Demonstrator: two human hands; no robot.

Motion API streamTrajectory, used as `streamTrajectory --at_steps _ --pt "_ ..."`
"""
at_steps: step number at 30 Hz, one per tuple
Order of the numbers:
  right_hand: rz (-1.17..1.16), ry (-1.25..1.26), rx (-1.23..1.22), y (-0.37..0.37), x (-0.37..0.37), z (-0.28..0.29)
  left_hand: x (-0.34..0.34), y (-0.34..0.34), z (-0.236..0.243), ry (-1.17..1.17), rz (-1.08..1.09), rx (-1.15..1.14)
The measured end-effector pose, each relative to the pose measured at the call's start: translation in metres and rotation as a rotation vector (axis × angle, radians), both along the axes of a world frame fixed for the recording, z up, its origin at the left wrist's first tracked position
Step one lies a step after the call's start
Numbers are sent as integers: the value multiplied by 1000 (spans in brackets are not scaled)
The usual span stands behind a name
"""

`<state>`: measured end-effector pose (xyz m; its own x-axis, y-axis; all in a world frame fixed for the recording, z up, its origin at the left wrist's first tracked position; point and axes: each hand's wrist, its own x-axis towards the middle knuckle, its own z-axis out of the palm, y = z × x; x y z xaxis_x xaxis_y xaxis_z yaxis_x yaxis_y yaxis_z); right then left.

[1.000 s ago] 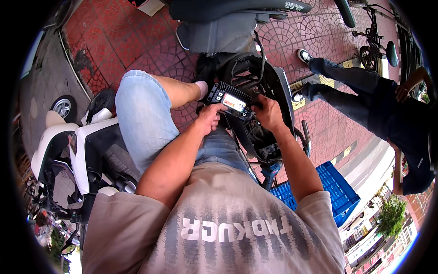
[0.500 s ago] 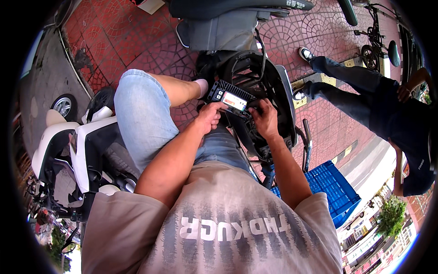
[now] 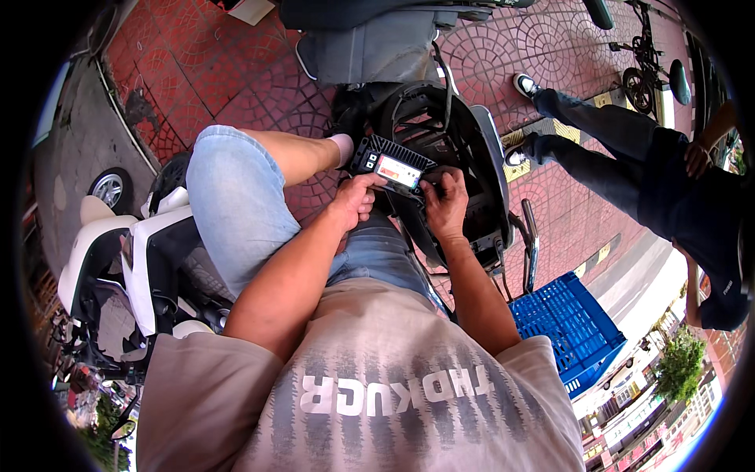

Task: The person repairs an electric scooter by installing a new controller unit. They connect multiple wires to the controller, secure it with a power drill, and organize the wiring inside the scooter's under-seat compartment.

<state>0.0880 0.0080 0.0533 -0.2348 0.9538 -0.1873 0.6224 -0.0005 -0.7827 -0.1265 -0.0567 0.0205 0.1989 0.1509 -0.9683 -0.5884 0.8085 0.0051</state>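
A black finned device (image 3: 370, 147) with a lit screen and small buttons is held over the open black body (image 3: 440, 118) of a scooter between my legs. My left hand (image 3: 354, 200) grips its lower left, fingers curled and thumb resting by the screen. My right hand (image 3: 446, 200) has its fingers bent round the right end, where fine detail is hidden. Above them is the grey rear part (image 3: 366, 55) of a vehicle with a dark seat.
A white scooter (image 3: 141, 267) and loose wheel (image 3: 108, 187) are at left. A blue plastic crate (image 3: 566, 330) sits at lower right, near chrome bars. Another person (image 3: 668, 189) in dark clothes stands at right on the red paving, near a black bicycle (image 3: 641, 79).
My right hand has shifted left, closer against the device's right end. The device and my left hand sit slightly further left in the picture, with the view slightly shifted.
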Motion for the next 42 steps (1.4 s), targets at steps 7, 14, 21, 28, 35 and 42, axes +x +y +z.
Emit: streamTrajectory --at_steps 7,14,21,28,35,42 --pt "-63 -58 1 1 -3 2 0 1 1 -9 -10 1" --pt "23 -28 -18 5 3 10 0 2 4 -4 -13 10" --pt "159 -53 25 10 14 6 0 0 1 -16 7 9" --pt "393 -272 181 28 15 19 2 -1 1 6 8 4" --pt "434 -284 8 29 20 12 2 0 1 1 14 19" --pt "365 -201 47 24 17 6 0 2 3 -15 -17 8"
